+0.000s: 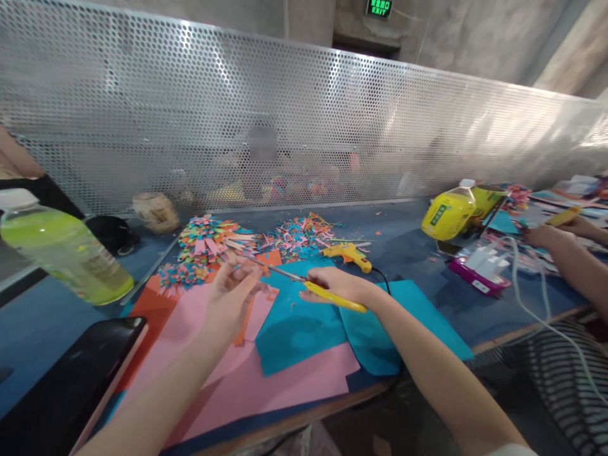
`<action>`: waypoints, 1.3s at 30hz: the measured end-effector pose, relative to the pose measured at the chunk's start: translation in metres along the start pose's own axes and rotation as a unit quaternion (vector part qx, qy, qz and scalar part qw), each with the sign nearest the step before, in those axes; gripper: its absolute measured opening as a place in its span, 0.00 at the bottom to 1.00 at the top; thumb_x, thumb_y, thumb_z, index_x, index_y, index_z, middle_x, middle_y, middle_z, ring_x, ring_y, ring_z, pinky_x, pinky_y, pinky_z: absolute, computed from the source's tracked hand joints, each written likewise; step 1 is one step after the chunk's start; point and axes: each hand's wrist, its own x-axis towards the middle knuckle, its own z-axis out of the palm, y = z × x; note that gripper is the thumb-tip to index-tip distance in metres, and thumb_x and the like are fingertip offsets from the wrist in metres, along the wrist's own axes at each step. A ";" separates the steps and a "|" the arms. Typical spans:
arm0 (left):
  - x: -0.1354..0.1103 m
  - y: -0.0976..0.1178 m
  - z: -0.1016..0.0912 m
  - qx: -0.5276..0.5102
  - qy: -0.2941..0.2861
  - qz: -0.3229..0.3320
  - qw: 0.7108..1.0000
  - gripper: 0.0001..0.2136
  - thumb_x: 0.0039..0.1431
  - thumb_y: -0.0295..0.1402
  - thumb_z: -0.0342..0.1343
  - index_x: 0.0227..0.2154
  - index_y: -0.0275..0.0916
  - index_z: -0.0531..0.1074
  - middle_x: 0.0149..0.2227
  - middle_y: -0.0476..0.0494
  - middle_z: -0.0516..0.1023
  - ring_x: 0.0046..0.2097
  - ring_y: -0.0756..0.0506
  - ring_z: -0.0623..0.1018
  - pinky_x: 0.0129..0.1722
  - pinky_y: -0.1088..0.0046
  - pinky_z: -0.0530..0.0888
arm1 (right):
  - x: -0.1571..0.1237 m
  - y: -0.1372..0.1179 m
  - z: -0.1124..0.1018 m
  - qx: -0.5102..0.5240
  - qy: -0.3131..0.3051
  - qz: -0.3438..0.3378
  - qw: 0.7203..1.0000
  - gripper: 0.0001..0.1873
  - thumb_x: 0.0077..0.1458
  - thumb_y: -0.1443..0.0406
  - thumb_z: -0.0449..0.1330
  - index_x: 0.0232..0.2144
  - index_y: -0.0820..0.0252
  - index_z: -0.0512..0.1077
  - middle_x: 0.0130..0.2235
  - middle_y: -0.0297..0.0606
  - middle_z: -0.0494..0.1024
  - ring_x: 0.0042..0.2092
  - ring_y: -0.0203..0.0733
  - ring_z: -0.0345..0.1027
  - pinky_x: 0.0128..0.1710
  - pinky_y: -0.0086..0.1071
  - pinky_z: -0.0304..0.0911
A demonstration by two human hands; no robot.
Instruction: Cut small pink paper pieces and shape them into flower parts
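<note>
My right hand (336, 284) is closed around yellow-handled scissors (327, 295), whose blades point left toward my other hand. My left hand (232, 294) pinches a small piece of orange paper (272, 258) near the blade tips. Under both hands lie sheets of pink paper (285, 386), blue paper (304, 326) and orange paper (154, 304). Behind them sit piles of fringed, multicoloured paper cuttings (209, 237) and loose scraps (299, 234).
A yellow glue gun (349, 254) lies behind my right hand, its black cord trailing right. A green drink bottle (61, 250) lies at left, a black tablet (71, 380) near the front edge. A co-worker's arms (565, 244), a yellow bottle (449, 214), a power strip (479, 269) are at right. A perforated metal screen (304, 120) backs the table.
</note>
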 end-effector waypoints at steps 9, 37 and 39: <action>-0.001 -0.002 0.000 0.021 -0.020 -0.022 0.999 0.14 0.37 0.27 0.63 0.28 0.39 0.66 0.23 0.52 0.75 0.23 0.52 0.73 0.20 0.78 0.70 | 0.001 0.000 0.002 -0.002 -0.009 -0.002 1.000 0.21 0.46 0.48 0.52 0.22 0.60 0.56 0.23 0.28 0.56 0.25 0.29 0.47 0.22 0.25 0.46; 0.000 -0.005 -0.003 0.026 -0.046 -0.013 0.999 0.13 0.38 0.25 0.61 0.27 0.39 0.64 0.23 0.52 0.76 0.23 0.50 0.75 0.21 0.76 0.71 | 0.000 0.000 0.003 -0.011 -0.012 -0.018 1.000 0.21 0.48 0.48 0.52 0.25 0.60 0.58 0.25 0.28 0.58 0.26 0.30 0.50 0.23 0.25 0.48; 0.000 -0.005 -0.003 0.027 -0.044 -0.010 0.999 0.13 0.38 0.25 0.61 0.27 0.40 0.64 0.23 0.53 0.76 0.23 0.50 0.74 0.21 0.76 0.71 | 0.000 0.003 0.004 -0.006 -0.011 -0.018 1.000 0.21 0.48 0.48 0.51 0.25 0.60 0.58 0.25 0.28 0.58 0.26 0.30 0.50 0.23 0.25 0.48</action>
